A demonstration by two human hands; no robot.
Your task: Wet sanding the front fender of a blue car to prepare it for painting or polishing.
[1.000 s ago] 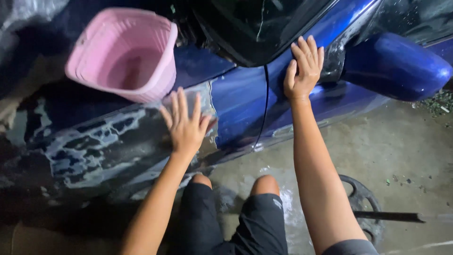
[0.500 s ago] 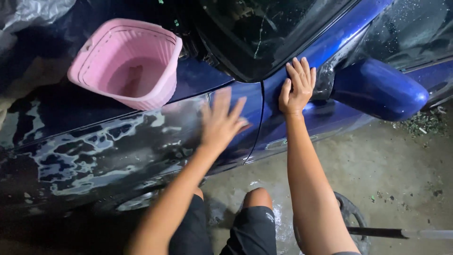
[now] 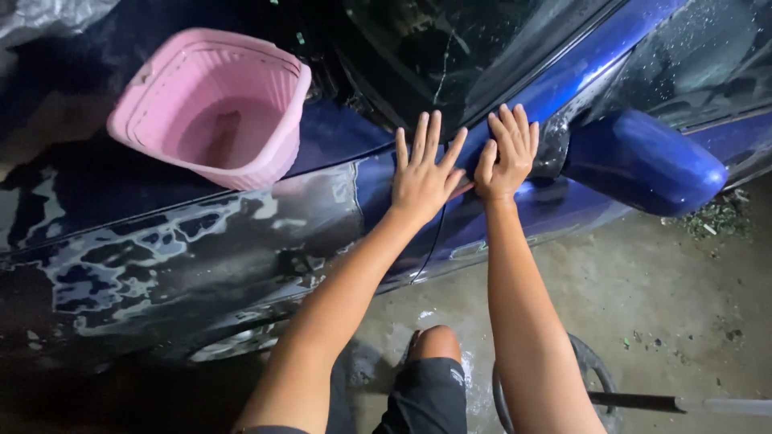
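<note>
Wet concrete floor (image 3: 643,289) runs under a blue car (image 3: 555,88), whose dark fender (image 3: 201,257) is streaked with pale soap foam toward its lower left edge. Both of the person's hands lie flat on the body panel just below the corner of the windscreen (image 3: 418,48): the left hand (image 3: 425,178) is open with fingers spread, palm pressed to the paint beside the door seam, and the right hand (image 3: 507,157) is open too, fingers together, resting against the pillar just beside the blue side mirror (image 3: 643,165). The two hands nearly touch at the thumbs, and neither grips anything. A pink plastic basket (image 3: 217,108) sits tilted on the hood, well apart from the hands toward the upper left. By the look of it, the step in hand is rubbing the soapy panel by bare palm, and the next stroke would call for steady flat pressure that follows the curve of the panel. Compared with a second ago, the left hand has travelled from the foamy fender up to the right hand, which has stayed in nearly the same spot near the mirror.
</note>
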